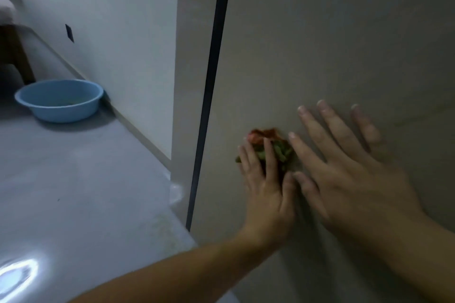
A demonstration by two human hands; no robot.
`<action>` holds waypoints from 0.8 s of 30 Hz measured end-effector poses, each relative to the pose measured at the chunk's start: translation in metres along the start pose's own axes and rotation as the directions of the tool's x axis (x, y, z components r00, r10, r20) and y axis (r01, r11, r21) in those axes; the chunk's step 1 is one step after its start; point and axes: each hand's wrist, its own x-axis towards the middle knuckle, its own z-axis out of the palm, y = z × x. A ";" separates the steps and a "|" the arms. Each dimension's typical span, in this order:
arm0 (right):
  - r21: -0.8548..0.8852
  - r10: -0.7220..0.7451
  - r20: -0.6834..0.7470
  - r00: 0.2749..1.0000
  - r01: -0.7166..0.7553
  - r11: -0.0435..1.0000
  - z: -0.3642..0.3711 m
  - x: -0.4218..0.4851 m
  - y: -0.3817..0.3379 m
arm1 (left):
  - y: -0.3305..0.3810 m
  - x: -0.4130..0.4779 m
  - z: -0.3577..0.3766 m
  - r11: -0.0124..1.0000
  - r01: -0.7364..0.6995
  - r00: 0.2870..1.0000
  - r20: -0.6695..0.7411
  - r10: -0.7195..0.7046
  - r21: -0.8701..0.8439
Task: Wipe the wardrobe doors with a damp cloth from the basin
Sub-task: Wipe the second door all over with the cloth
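Observation:
A bunched red and green cloth point(275, 146) is held against the beige wardrobe door point(332, 44), low on its left side. My left hand point(264, 179) grips the wad, fingers laid over it and thumb tucked at its right edge. My right hand point(344, 162) lies flat on the door just right of the cloth, fingers spread and straight, index fingertip almost touching the cloth. A blue basin point(59, 101) stands on the floor at the far left, by the wall.
A dark vertical gap point(211, 86) separates this door from the narrow wardrobe side panel point(189, 56). The grey floor point(86, 179) stretches left, shiny with a light glare. A white wall with a dark socket point(69, 33) runs behind the basin. Wooden furniture legs point(17, 56) stand far left.

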 end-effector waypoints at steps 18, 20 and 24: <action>-0.009 -0.185 0.176 0.967 0.189 0.982 0.055 0.002 -0.066 | -0.104 -0.012 0.000 0.992 0.125 0.989 -0.078 -0.126 -0.023; -0.005 -0.199 0.174 0.964 0.203 0.979 0.060 0.001 -0.071 | -0.121 0.018 -0.016 0.983 0.173 0.967 -0.178 -0.180 -0.056; 0.033 -0.251 0.215 0.944 0.250 0.968 0.078 -0.009 -0.089 | -0.141 -0.032 0.015 0.976 0.215 0.973 -0.075 -0.218 -0.046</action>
